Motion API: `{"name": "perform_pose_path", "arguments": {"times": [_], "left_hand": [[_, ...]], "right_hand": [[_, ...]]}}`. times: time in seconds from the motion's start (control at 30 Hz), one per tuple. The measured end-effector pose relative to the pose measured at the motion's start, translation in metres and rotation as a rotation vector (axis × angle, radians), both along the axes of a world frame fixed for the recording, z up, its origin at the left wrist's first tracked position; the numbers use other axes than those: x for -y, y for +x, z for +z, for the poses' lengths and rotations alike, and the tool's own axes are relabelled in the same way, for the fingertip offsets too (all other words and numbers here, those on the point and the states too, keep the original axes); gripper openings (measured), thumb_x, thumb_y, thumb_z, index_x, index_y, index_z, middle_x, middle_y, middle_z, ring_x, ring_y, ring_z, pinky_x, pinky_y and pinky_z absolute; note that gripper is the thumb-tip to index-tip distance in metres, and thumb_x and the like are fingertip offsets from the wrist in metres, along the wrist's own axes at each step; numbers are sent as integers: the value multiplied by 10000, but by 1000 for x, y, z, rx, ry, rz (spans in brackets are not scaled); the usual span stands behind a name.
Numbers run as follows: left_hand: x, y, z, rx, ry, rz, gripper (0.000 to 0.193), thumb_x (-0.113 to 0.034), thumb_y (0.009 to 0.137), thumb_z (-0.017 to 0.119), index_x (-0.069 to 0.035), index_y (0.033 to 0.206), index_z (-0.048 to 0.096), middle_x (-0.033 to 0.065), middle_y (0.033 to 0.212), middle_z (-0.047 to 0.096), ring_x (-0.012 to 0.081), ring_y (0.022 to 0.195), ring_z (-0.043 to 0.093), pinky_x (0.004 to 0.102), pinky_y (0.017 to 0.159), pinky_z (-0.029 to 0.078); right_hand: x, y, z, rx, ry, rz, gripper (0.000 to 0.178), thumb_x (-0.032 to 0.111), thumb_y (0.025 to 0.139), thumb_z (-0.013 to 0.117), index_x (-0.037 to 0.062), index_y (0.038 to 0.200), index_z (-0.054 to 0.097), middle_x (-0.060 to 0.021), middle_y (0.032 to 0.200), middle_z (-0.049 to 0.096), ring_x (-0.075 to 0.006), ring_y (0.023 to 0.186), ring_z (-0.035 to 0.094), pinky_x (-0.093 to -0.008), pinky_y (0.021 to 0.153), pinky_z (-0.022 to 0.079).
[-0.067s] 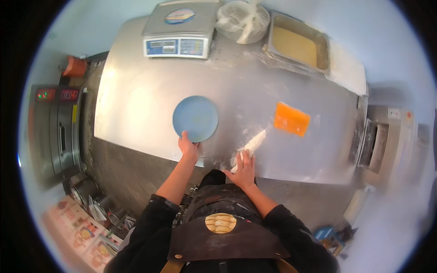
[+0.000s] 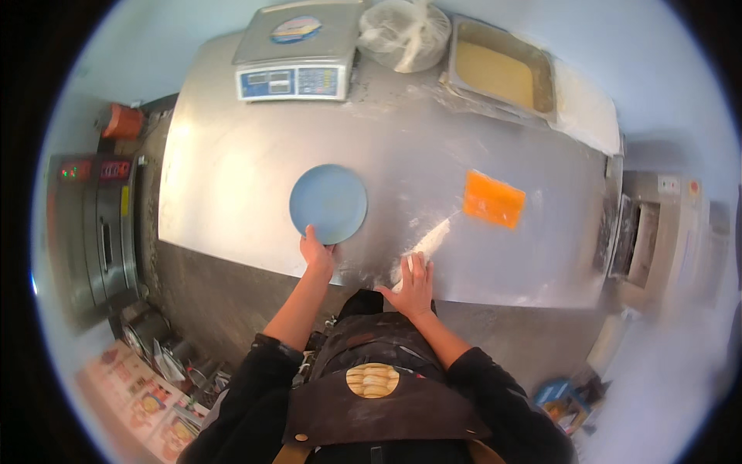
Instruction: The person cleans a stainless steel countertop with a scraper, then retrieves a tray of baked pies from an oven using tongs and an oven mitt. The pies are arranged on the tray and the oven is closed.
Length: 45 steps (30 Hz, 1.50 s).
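Note:
My left hand (image 2: pixel 317 253) grips the near rim of a round blue plate (image 2: pixel 328 203), with the thumb on top and the fingers beneath. The plate is over the metal table, left of the middle, and nothing lies on it. At the table's near edge my right hand (image 2: pixel 414 288) rests with its fingers spread over a long whitish, floury strip (image 2: pixel 430 240). Part of that strip is covered by the hand, and I cannot tell whether it is dough or loose flour. Beyond it on the right lies a flat orange dough scraper (image 2: pixel 495 199) dusted with white.
Along the table's far side stand a digital scale (image 2: pixel 292 83), a tied plastic bag (image 2: pixel 403 35) and a metal pan (image 2: pixel 550 85) of pale yellow contents. An oven (image 2: pixel 97 232) stands left of the steel table (image 2: pixel 224 170); another machine (image 2: pixel 657 232) is at the right.
The whole view has shifted very slightly. Both hands, the plate and the scraper keep their places on the table.

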<state>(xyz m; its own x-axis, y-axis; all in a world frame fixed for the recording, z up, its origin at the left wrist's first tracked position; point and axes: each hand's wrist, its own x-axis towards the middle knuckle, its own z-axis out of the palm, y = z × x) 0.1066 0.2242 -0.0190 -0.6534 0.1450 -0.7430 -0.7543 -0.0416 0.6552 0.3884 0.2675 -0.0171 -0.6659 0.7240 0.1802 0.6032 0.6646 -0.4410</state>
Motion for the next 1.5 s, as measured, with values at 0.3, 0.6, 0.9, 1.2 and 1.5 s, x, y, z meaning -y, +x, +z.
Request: {"name": "perform_pose_path", "arguments": {"times": [0.3, 0.6, 0.9, 1.2, 1.5], "left_hand": [[1, -3, -2, -129, -173, -130, 582, -406, 1125, 556, -62, 1588, 476, 143, 1482, 598, 318, 1260, 655, 474, 941, 572], [-2, 3, 25, -128, -227, -163, 597, -336, 1114, 576, -29, 1609, 448, 189, 1551, 537, 370, 1338, 630, 519, 1053, 596], [18, -2, 2, -294, -367, -17, 447, -130, 1049, 643, 25, 1448, 515, 177, 1415, 595, 324, 1189, 681, 495, 948, 644], [31, 3, 3, -189, -318, -67, 318, -83, 1025, 660, 52, 1302, 580, 174, 1275, 645, 303, 1123, 702, 434, 900, 679], [42, 7, -1, -231, -257, -30, 292, -117, 1042, 669, 51, 1269, 593, 175, 1248, 672, 325, 1097, 738, 427, 936, 680]], "right_hand": [[-81, -50, 16, -42, 28, -247, 960, 506, 881, 867, 30, 1608, 458, -240, 1611, 393, -468, 1538, 374, -714, 1247, 288], [-182, -63, 16, -210, -8, -243, 711, 310, 953, 777, 88, 1582, 531, -216, 1616, 417, -438, 1521, 419, -644, 1266, 320], [-265, 83, 70, 504, 73, 35, 922, 132, 808, 780, 120, 1665, 440, -261, 1644, 381, -488, 1430, 497, -546, 1200, 426], [-332, 63, 100, 532, -241, 73, 688, 142, 949, 573, 140, 1632, 493, -229, 1390, 649, -447, 1195, 687, -532, 987, 572], [-323, 90, 101, 610, -107, 33, 357, 108, 934, 614, 114, 1279, 705, -165, 1178, 729, -381, 1108, 720, -517, 892, 592]]}}
